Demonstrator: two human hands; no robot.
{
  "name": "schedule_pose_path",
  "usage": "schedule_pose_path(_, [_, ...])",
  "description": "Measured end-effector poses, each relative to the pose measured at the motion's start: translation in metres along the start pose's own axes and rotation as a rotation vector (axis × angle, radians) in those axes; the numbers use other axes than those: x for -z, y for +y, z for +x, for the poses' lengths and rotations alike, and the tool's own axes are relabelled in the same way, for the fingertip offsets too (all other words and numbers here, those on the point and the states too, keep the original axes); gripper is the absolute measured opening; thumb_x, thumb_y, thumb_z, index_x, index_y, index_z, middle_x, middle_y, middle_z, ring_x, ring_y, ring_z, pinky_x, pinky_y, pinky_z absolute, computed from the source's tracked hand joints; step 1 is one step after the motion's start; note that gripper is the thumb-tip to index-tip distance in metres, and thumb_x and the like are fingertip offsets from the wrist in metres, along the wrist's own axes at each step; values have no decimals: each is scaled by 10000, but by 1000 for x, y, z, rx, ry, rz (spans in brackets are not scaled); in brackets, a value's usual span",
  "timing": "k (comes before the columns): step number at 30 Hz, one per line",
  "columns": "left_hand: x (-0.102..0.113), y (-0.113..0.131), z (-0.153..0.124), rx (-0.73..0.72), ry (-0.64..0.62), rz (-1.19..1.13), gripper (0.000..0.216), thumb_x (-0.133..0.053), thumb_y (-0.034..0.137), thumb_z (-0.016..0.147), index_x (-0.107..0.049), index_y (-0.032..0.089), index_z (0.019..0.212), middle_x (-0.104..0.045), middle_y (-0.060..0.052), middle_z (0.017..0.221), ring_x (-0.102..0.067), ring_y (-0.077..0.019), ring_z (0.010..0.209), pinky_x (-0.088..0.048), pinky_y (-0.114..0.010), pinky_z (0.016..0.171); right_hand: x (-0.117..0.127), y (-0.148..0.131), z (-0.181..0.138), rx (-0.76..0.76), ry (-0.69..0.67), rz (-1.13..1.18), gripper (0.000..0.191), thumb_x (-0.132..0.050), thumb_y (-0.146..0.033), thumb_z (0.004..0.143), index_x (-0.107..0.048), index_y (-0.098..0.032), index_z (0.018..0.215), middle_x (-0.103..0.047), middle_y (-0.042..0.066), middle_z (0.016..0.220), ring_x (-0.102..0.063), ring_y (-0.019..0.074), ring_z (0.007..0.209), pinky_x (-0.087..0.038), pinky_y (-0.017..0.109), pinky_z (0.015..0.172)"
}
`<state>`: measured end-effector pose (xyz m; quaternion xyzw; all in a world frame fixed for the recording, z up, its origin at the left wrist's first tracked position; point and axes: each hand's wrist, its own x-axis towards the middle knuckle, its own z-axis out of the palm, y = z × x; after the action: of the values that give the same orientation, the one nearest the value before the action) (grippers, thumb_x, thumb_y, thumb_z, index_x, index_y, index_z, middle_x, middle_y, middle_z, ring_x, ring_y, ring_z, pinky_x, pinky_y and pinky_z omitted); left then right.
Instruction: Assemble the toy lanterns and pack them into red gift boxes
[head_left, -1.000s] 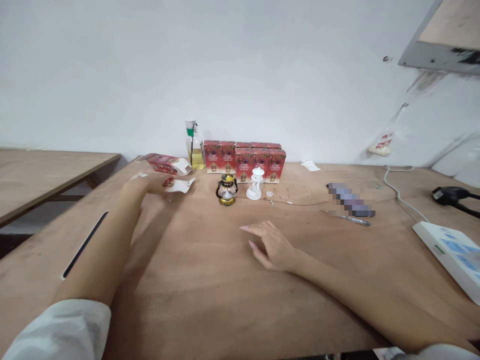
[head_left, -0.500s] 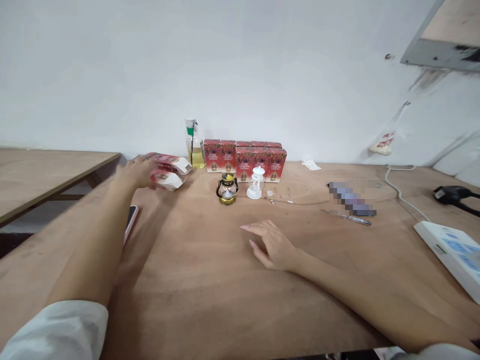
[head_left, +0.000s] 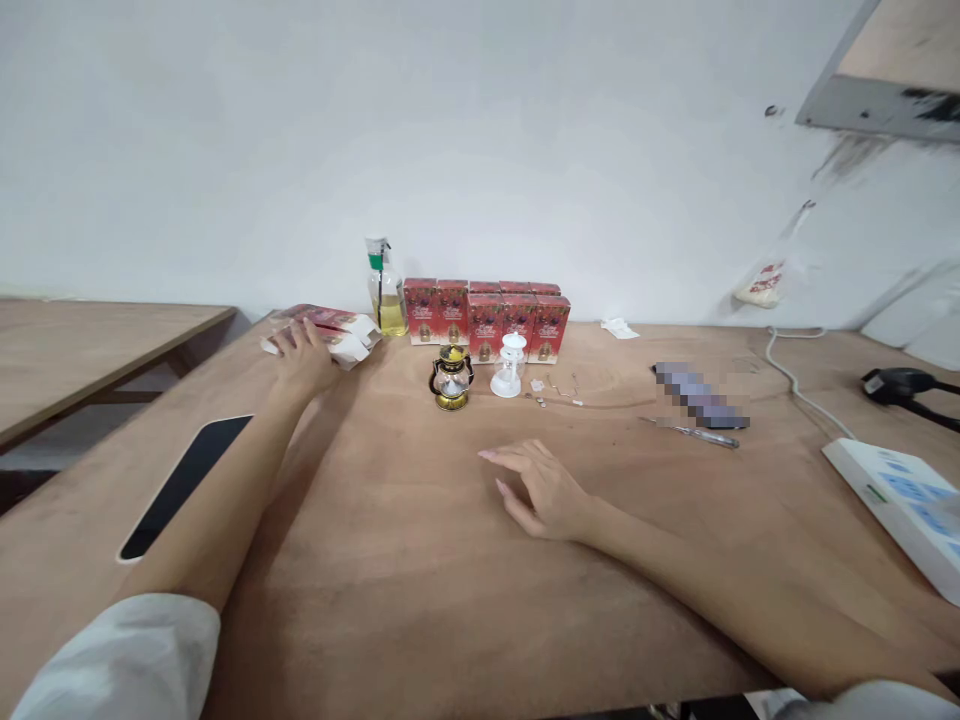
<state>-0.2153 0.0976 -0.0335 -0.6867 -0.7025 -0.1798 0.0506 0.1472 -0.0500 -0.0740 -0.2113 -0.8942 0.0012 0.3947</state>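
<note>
My left hand (head_left: 306, 362) reaches to the back left of the table, its fingers spread over flattened red-and-white cartons (head_left: 322, 320) with open white flaps. The hand hides part of them, and I see no grip. My right hand (head_left: 541, 490) rests on the table, thumb and forefinger apart, with nothing in it. Beyond it stand a black-and-gold miniature lantern (head_left: 452, 378) and a white miniature lantern (head_left: 509, 366), both upright. Small metal wires and tiny white parts (head_left: 561, 388) lie to the right of the white lantern. Several upright red boxes (head_left: 517, 325) stand behind the lanterns.
A bottle of yellow liquid (head_left: 388, 300) stands by the wall. A phone (head_left: 180, 490) lies under my left forearm. On the right are a screwdriver (head_left: 709, 436), a blurred-out flat object (head_left: 697, 395), a white power strip (head_left: 900, 500) and a black tool (head_left: 896, 387). A small bag (head_left: 769, 275) hangs on the wall.
My left hand has moved right, with its fingers now spread over the cartons. More of the phone shows beside my forearm. My right hand has stayed in place.
</note>
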Motion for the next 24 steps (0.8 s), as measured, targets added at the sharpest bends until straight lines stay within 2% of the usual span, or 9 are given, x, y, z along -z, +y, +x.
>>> schedule_pose_path(2, [-2, 6, 3, 99, 57, 69, 810, -530, 329, 837, -113, -81, 1398, -123, -306, 1486, -21, -538, 1335, -69, -701, 1013, 0, 0, 0, -1, 1, -4, 470, -466, -94, 822, -383, -164, 1279, -645, 126, 1067, -601, 218, 916, -504, 379, 764])
schedule_pose_path(4, [4, 16, 8, 72, 71, 158, 755, -526, 239, 810, -164, -75, 1394, -126, -292, 1497, -50, -497, 1361, -77, -658, 1053, 1, 0, 0, 3, 4, -3, 473, -470, -94, 818, -384, -163, 1277, -644, 127, 1063, -600, 219, 924, -504, 378, 766])
schedule_pose_path(7, [15, 39, 14, -71, 85, 232, 564, -451, 213, 815, -355, -18, 1320, -326, -262, 1429, -242, -417, 1345, -212, -550, 1069, 1, -1, -1, 24, 5, 1, 483, -482, -88, 805, -386, -158, 1273, -640, 131, 1070, -598, 219, 939, -502, 371, 767])
schedule_pose_path(9, [13, 54, 17, -194, -10, 192, 471, -402, 267, 841, -441, 61, 1263, -486, -212, 1306, -420, -364, 1243, -340, -484, 1002, 1, -1, -1, 29, 4, -6, 484, -482, -89, 803, -386, -158, 1273, -638, 132, 1070, -596, 220, 941, -499, 370, 767])
schedule_pose_path(12, [-9, 65, 21, -413, -231, 129, 412, -395, 295, 844, -497, 131, 1208, -546, -145, 1242, -508, -296, 1159, -385, -407, 976, 1, -1, 0, 18, 1, -15, 481, -469, -101, 812, -381, -164, 1281, -639, 128, 1060, -600, 218, 925, -498, 369, 758])
schedule_pose_path(14, [-27, 61, 26, -430, -269, 112, 374, -393, 316, 852, -535, 126, 1141, -576, -141, 1185, -542, -270, 1108, -396, -370, 968, 1, 0, 0, 20, 3, -9, 481, -465, -103, 813, -380, -163, 1283, -640, 129, 1061, -601, 215, 921, -499, 363, 757])
schedule_pose_path(17, [-45, 44, 35, -392, -238, 86, 401, -370, 338, 862, -520, 72, 1121, -547, -198, 1190, -509, -296, 1145, -367, -398, 998, 1, 0, 0, 25, 5, -7, 476, -468, -96, 809, -388, -153, 1275, -641, 134, 1061, -600, 213, 921, -498, 356, 757])
schedule_pose_path(21, [-48, 20, 47, -346, -185, 22, 444, -359, 407, 858, -483, 83, 1136, -538, -204, 1183, -498, -327, 1138, -355, -461, 993, 1, 0, 0, 22, 2, -11, 468, -471, -98, 812, -394, -153, 1270, -642, 134, 1069, -599, 215, 920, -497, 360, 758])
schedule_pose_path(24, [-48, 17, 46, -352, -156, -70, 450, -365, 457, 846, -499, 104, 1090, -557, -194, 1157, -508, -332, 1110, -352, -482, 989, 1, 0, 0, 26, -2, -15, 468, -472, -94, 812, -394, -151, 1269, -641, 132, 1081, -599, 218, 925, -495, 363, 762])
